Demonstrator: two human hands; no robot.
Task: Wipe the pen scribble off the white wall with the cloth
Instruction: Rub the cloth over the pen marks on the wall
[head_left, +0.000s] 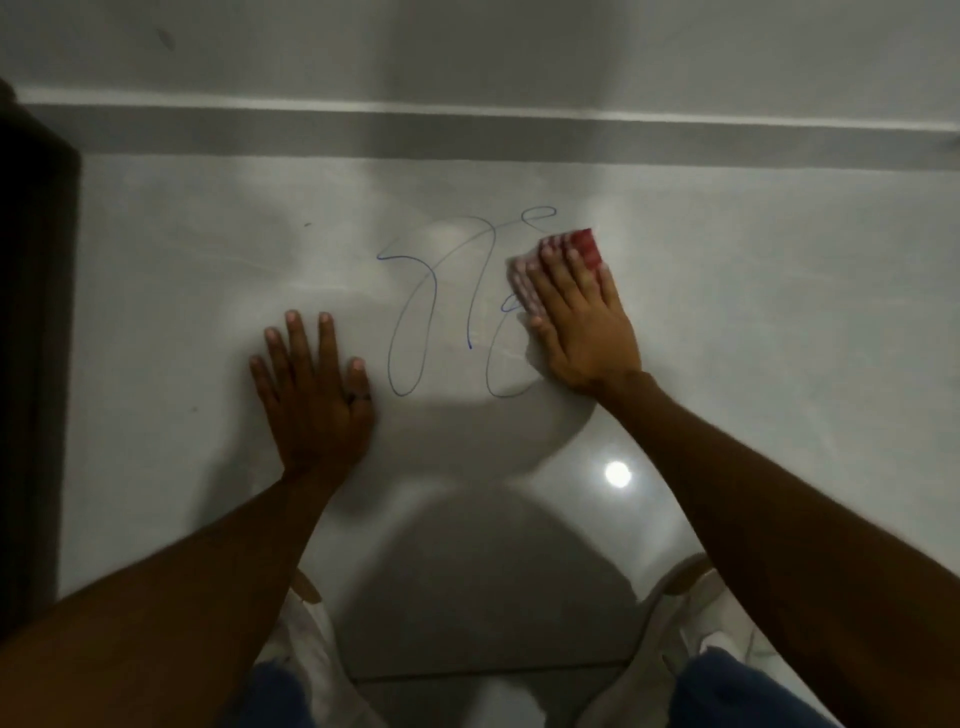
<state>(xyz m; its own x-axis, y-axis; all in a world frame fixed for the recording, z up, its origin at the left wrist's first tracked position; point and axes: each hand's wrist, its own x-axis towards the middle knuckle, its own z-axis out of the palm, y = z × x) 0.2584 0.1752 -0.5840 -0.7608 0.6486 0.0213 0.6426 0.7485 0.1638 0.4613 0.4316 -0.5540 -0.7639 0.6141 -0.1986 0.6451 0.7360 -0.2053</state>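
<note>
The wiping looks barely begun — most of the blue pen scribble (441, 306) is there on the white wall (727, 312), its loops running across the centre of the frame. Only the right edge of the marks sits under or beside the cloth (584, 247), and I cannot tell how much ink has come off there; nearly all the lines are left to clear.

The right hand (576, 317) lies flat just right of centre, fingers (545, 270) stretched out and pressing the red-and-white cloth against the wall rather than gripping it. The left hand (311, 384) is spread palm-down left of the scribble, holding nothing — it appears to serve as a brace. Both forearms reach up from the lower corners.
</note>
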